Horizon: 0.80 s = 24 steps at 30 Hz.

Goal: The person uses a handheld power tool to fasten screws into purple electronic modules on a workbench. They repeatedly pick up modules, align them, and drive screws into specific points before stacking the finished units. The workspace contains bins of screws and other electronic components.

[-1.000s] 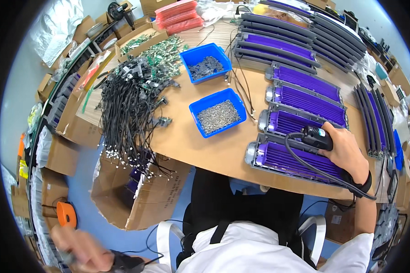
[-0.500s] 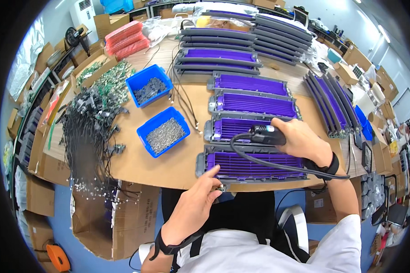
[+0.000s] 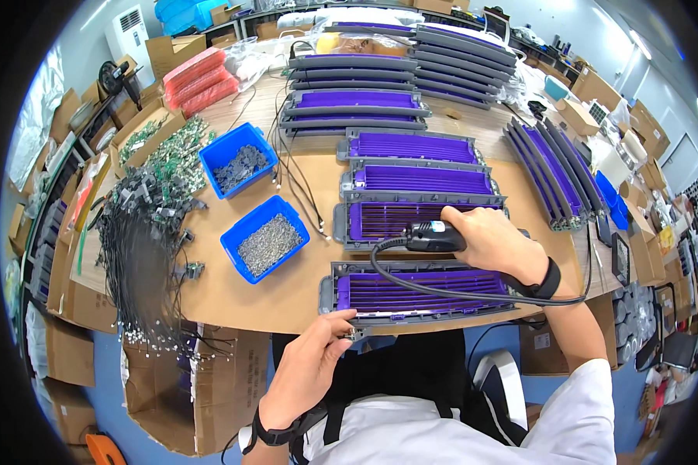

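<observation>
My right hand (image 3: 498,246) is closed around a black corded power tool (image 3: 430,237), which looks like an electric screwdriver. It lies level above the purple-and-grey slatted panels, its cord end to the left; the grip hides much of it. Nearest me lies one such panel (image 3: 388,285) at the table's front edge, with the cord (image 3: 442,288) looping across it. At its front left corner, my left hand (image 3: 306,358) pinches something small, too hidden to name. Beyond lie a second panel (image 3: 368,225), a third (image 3: 419,180) and a fourth (image 3: 411,147).
Left of the panels stand a blue bin of small metal parts (image 3: 302,242) and a blue bin of dark parts (image 3: 208,157). A heap of black cables (image 3: 143,248) and green circuit boards (image 3: 184,147) lies farther left. Stacked panels (image 3: 353,108) fill the back; more lean at right (image 3: 547,174).
My left index finger has come down from over the slats, and the hand is now at the panel's front left corner. The gap behind the nearest panel looks wider. The view has shifted slightly.
</observation>
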Available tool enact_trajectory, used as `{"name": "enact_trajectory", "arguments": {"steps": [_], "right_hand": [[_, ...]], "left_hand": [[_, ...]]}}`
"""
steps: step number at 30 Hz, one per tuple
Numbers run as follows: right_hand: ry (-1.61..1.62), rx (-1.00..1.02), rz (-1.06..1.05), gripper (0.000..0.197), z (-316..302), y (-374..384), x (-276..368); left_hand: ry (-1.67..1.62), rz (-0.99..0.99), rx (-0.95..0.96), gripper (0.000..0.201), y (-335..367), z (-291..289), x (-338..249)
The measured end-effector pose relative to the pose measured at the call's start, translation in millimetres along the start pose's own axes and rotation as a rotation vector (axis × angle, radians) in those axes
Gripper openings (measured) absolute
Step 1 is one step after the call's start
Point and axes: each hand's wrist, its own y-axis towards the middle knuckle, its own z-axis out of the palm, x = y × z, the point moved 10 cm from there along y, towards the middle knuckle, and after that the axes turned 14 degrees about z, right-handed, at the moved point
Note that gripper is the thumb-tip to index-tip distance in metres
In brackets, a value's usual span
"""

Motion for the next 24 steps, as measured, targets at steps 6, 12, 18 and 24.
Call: {"name": "enact_trajectory", "arguments": {"steps": [6, 12, 18, 24], "right_hand": [[0.297, -0.165, -0.149, 0.037, -54, -21, 29], [0.628, -0.085, -0.259, 0.039, -79, -24, 96], [0.653, -0.004, -0.324, 0.035, -62, -10, 123], [0.599, -0.049, -0.370, 0.044, -60, -7, 126]], "left_hand": [[-0.196, -0.152, -0.276, 0.016, -6, -32, 19], [-0.472, -0.203, -0.301, 0.016, 26, -20, 23], [-0.574, -0.173, -0.339, 0.020, 34, -18, 29], [-0.586, -0.149, -0.335, 0.024, 32, -18, 40]]}}
